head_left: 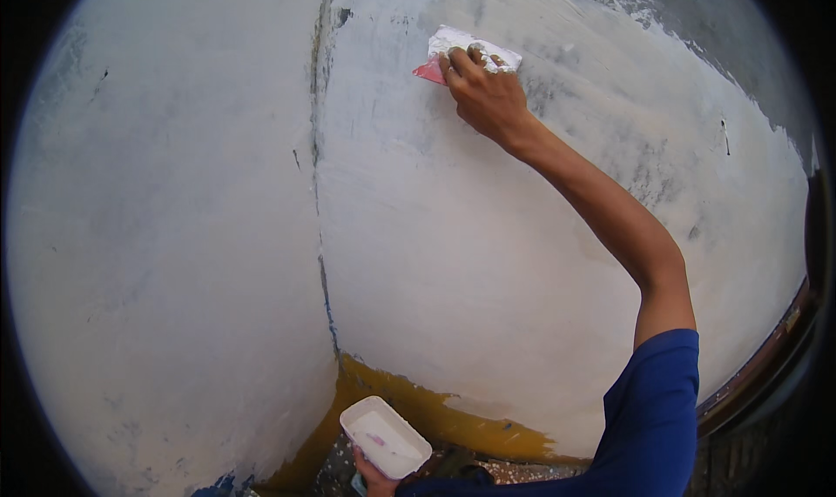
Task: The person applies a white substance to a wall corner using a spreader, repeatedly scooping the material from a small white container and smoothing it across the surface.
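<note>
My right hand (488, 92) is raised on an outstretched arm, its fingers closed on a flat putty spreader (429, 70). The spreader is reddish, and white paste covers most of its face. It is up against the whitish right-hand wall (488, 262), a little right of the corner. Low down near the corner, my left hand (376, 478) grips a white rectangular tub (386, 436) by its near edge. White paste lies inside the tub, with a pinkish mark in it. The tub hides part of the left fingers.
A second whitish wall (165, 236) meets the first at a dark, rough corner seam (318, 192). Mustard-yellow paint (418, 406) shows along the bottom. Bare grey wall (727, 27) is at upper right, and a dark frame-like edge (758, 358) runs down the right side.
</note>
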Demonstrator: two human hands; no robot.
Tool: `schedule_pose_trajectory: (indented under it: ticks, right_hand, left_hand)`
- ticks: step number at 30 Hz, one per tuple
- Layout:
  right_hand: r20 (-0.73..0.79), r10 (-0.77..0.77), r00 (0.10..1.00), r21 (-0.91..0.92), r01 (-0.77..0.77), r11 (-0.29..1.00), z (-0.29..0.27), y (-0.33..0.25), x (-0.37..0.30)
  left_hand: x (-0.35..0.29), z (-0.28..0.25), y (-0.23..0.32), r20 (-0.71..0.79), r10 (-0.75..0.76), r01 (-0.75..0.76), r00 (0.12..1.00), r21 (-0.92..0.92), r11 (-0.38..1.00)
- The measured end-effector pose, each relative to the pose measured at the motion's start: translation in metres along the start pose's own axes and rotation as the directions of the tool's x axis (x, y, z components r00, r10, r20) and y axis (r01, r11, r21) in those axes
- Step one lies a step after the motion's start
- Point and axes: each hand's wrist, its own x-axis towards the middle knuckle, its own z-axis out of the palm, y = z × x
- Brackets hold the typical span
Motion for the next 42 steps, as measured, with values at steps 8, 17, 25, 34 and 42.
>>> schedule_pose_trajectory:
  ticks: [8,17,25,34,42]
  right_hand:
    - [-0.032,0.134,0.990,0.220,-0.124,0.968,-0.030,0.001,0.037]
    - [0.107,-0.051,0.993,0.087,0.042,0.995,0.010,0.005,0.037]
    - [-0.306,0.307,0.901,0.162,-0.268,0.950,-0.045,0.113,0.083]
    - [0.110,-0.061,0.992,0.189,0.039,0.981,0.000,-0.035,0.050]
    - [-0.123,0.273,0.954,0.051,-0.268,0.962,-0.050,0.065,0.065]
  left_hand:
    - [-0.011,0.006,0.001,-0.108,-0.038,0.027,0.993,-0.102,0.994]
    - [-0.002,-0.019,-0.003,-0.024,-0.005,0.004,1.000,-0.047,0.999]
    - [-0.001,-0.013,-0.004,0.017,0.020,-0.020,1.000,0.002,1.000]
    - [-0.002,-0.012,0.001,-0.007,0.001,-0.001,1.000,-0.020,1.000]
    - [-0.004,0.002,0.003,-0.164,-0.078,0.066,0.983,-0.079,0.995]
